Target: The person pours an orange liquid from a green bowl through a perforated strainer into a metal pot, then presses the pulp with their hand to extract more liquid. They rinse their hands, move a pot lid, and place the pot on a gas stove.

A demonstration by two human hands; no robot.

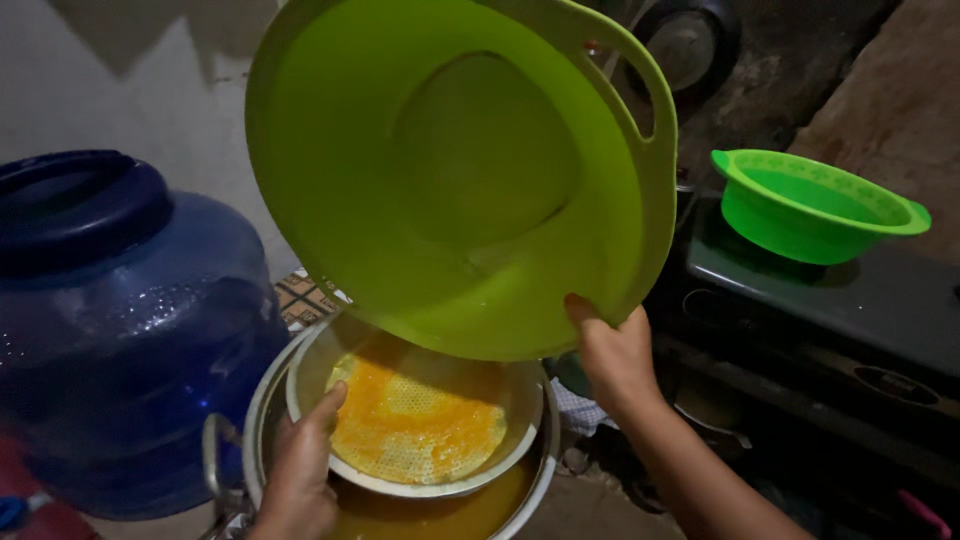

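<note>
Right hand (615, 360) grips rim of tilted lime-green plastic basin (450, 170); left hand (300, 470) pinches metal strainer (415, 415) edge, orange pulp inside, blue water jug (120, 330) crowding left.

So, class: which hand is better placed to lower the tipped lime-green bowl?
Probably the right hand: it already grips the lime-green bowl at its lower rim, while the left hand steadies the metal strainer.

Tilted lime-green basin (450, 170) above orange-coated perforated strainer (420, 420) in pot (530, 480)
</note>
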